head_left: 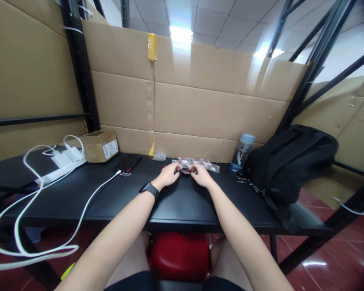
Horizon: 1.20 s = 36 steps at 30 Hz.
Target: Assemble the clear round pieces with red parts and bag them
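Red piece (187, 171) between left hand (170, 174) and right hand (201, 175) could slip if loosely pinched; I can't tell whether either grip is closed.

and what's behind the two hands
Just beyond the left hand and right hand lie clear plastic packets flecked with red, then the cardboard wall. Whatever the hands directly cover, including part of the packets' near edge, can't be seen.

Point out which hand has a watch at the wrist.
The left hand: it has a black watch, whereas the right hand has none.
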Each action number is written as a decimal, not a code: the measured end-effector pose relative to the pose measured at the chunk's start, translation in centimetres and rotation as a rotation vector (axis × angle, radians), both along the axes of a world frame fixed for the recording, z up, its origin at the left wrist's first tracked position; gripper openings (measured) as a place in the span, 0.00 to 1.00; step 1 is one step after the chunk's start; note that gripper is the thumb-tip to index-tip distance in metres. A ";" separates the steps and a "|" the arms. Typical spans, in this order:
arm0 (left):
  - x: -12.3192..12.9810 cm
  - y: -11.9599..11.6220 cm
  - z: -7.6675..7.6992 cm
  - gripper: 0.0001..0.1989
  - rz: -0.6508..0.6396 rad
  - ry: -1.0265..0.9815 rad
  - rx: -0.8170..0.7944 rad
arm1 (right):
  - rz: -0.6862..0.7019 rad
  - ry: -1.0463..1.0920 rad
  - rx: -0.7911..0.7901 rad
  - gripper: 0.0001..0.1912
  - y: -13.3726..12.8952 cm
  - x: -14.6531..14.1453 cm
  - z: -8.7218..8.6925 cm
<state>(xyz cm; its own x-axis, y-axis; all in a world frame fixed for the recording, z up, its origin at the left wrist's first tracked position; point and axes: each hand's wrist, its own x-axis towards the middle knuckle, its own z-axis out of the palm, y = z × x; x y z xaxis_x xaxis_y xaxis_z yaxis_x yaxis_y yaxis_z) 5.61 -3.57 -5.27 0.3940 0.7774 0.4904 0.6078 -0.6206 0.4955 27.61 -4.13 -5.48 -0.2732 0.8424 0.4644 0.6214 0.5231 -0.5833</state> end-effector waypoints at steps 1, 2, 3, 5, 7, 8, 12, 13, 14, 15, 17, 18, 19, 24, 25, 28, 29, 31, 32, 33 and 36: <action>0.0 0.0 -0.1 0.14 -0.002 0.033 -0.003 | -0.020 -0.023 0.016 0.13 0.1 0.2 -0.2; 0.1 -0.1 -0.1 0.15 0.001 0.058 -0.006 | -0.037 -0.052 0.027 0.15 0.1 0.3 -0.4; 0.1 -0.1 -0.2 0.15 0.006 0.077 -0.013 | -0.052 -0.083 0.031 0.17 0.1 0.4 -0.5; 0.2 -0.2 -0.2 0.14 0.022 0.097 -0.035 | -0.076 -0.151 0.025 0.17 -0.2 0.2 -0.4; 0.3 -0.4 -0.2 0.10 0.045 0.111 -0.047 | -0.100 -0.204 0.021 0.17 -0.5 -0.2 -0.2; 0.3 -0.4 -0.3 0.08 0.061 0.122 -0.040 | -0.107 -0.216 0.018 0.18 -0.6 -0.4 -0.1; 0.6 -0.8 -0.4 0.09 0.121 0.194 0.033 | -0.051 -0.135 -0.042 0.26 -0.3 -0.7 0.2; 0.7 -0.8 -0.4 0.10 0.125 0.212 0.036 | -0.014 -0.093 -0.065 0.28 0.0 -0.7 0.1; 0.8 -0.9 -0.4 0.11 0.126 0.226 0.031 | 0.020 -0.051 -0.085 0.27 0.2 -0.6 0.0; 0.9 -0.9 -0.4 0.12 0.124 0.236 0.020 | 0.048 -0.015 -0.101 0.26 0.5 -0.4 -0.1; 1.1 -0.9 -0.4 0.14 0.117 0.241 0.002 | 0.077 0.036 -0.120 0.24 0.9 -0.2 -0.5; 1.2 -0.9 -0.4 0.15 0.116 0.239 0.001 | 0.083 0.056 -0.129 0.23 1.0 0.0 -0.6; 1.3 -0.9 -0.3 0.15 0.114 0.235 0.006 | 0.093 0.075 -0.139 0.23 1.0 0.0 -0.8; 1.5 -1.1 0.1 0.12 0.066 0.174 0.046 | 0.200 0.202 -0.216 0.26 0.5 0.1 -0.7; 1.5 -1.2 0.1 0.11 0.058 0.160 0.049 | 0.220 0.203 -0.220 0.26 0.3 0.0 -0.6; 1.5 -1.3 0.2 0.08 0.037 0.117 0.056 | 0.263 0.128 -0.200 0.24 0.0 0.1 -0.1; 1.4 -1.3 0.2 0.07 0.031 0.106 0.057 | 0.263 0.100 -0.190 0.23 0.0 0.1 0.0; 1.5 -1.4 0.2 0.06 0.037 0.101 0.051 | 0.240 0.071 -0.180 0.24 0.0 0.3 0.1; 1.5 -1.4 0.2 0.07 0.045 0.106 0.044 | 0.225 0.062 -0.179 0.24 0.0 0.4 0.1; 1.6 -1.4 0.2 0.07 0.052 0.114 0.035 | 0.214 0.051 -0.178 0.24 0.0 0.4 0.1; 1.8 -1.3 0.1 0.07 0.037 0.127 0.008 | 0.174 0.017 -0.167 0.23 0.2 0.5 0.0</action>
<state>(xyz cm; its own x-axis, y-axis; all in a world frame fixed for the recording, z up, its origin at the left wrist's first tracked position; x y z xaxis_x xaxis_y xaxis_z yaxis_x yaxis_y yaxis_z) 7.40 -4.85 -5.18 0.4245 0.7889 0.4443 0.6879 -0.6001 0.4083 28.11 -3.93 -5.47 -0.4142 0.8489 0.3284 0.5198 0.5168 -0.6802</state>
